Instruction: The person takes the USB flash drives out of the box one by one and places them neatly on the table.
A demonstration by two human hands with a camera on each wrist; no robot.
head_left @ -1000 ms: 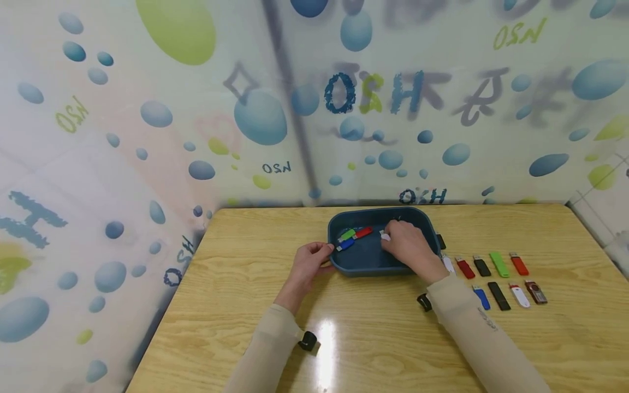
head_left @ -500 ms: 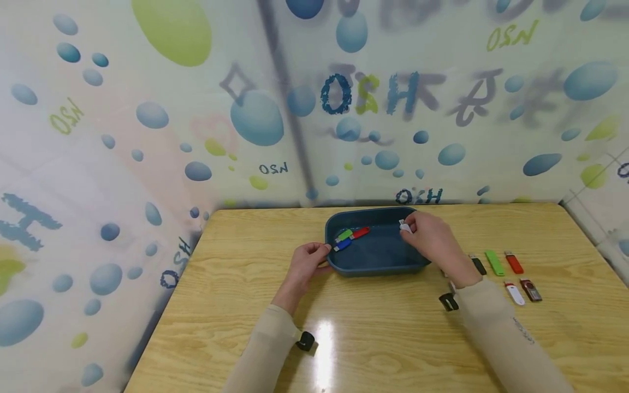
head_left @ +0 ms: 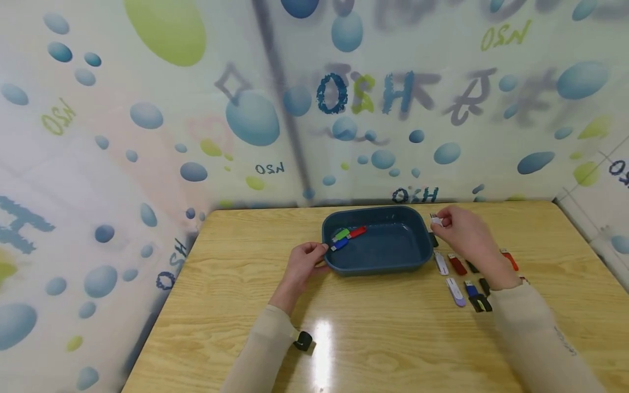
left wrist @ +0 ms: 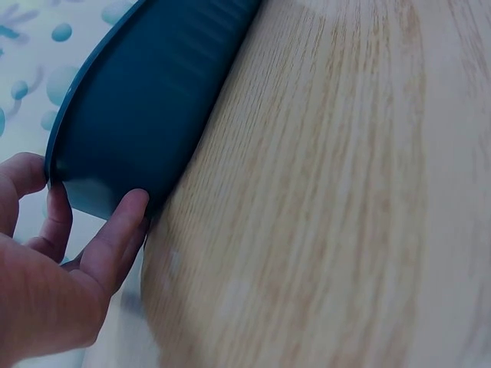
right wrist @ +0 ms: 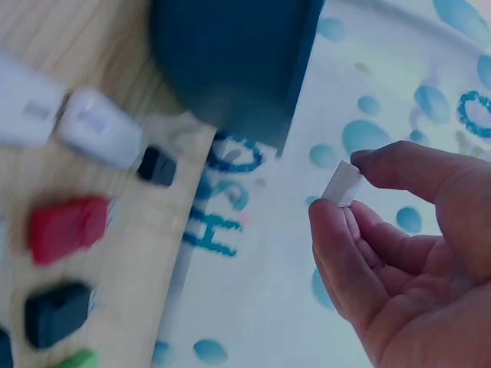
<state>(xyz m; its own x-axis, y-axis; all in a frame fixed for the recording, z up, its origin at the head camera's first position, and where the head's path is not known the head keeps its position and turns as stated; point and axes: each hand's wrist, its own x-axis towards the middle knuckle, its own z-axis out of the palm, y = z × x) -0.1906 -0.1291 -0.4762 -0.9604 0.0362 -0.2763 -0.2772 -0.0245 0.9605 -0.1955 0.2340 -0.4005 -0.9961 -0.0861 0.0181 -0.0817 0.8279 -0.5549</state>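
My left hand (head_left: 303, 263) grips the left end of a dark blue tray (head_left: 378, 269). In the left wrist view, the thumb and a finger pinch the tray's rim, while other fingers touch its outer wall. Inside the tray lie a green USB stick (head_left: 341, 235), a red USB stick (head_left: 357, 232) and a blue USB stick (head_left: 340, 244), close together at the left. To the right of the tray, above the table, my right hand (head_left: 467, 234) pinches a white USB stick (head_left: 436, 220) between thumb and fingertips. Its metal plug points away from the hand.
Several more USB sticks lie right of the tray, among them a white one (head_left: 441, 263), a dark red one (head_left: 457, 264), a white-and-purple one (head_left: 455, 292) and a black one (head_left: 434, 239). My right forearm hides part of them. A patterned wall (head_left: 295, 180) borders the table's back edge.
My right hand has lifted the white USB stick out of the tray and carried it right, past the tray's right rim. The left hand keeps its grip on the tray.
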